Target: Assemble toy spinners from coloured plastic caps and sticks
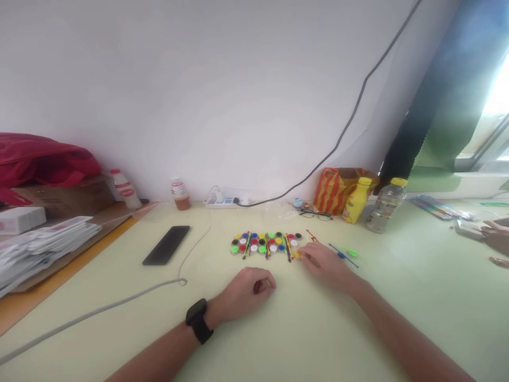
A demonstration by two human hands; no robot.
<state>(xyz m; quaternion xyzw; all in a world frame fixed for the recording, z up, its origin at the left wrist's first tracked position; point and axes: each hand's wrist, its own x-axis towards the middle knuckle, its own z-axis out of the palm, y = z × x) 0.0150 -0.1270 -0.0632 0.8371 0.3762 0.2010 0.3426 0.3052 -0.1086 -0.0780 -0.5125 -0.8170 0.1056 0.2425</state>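
Small round discs in several colours stand in short rows on the pale table, with thin coloured arrow-tipped sticks (268, 247) lying between the groups. At the right end of these rows, the fingertips of my right hand (324, 262) pinch a yellow disc (298, 255). Close to that hand lie a red stick (311, 235), a blue stick (344, 255), a blue disc (341, 255) and a green disc (352, 253). My left hand (247, 291) rests on the table in front of the rows, fingers curled, with nothing visible in them. A black watch (199, 320) is on its wrist.
Left of the rows lie a black phone (166, 245) and a grey cable (119, 304). Along the wall stand bottles (181, 194), a power strip (222, 200), glasses (316, 214) and a striped bag (334, 191). Another person's hand (497, 229) shows at far right.
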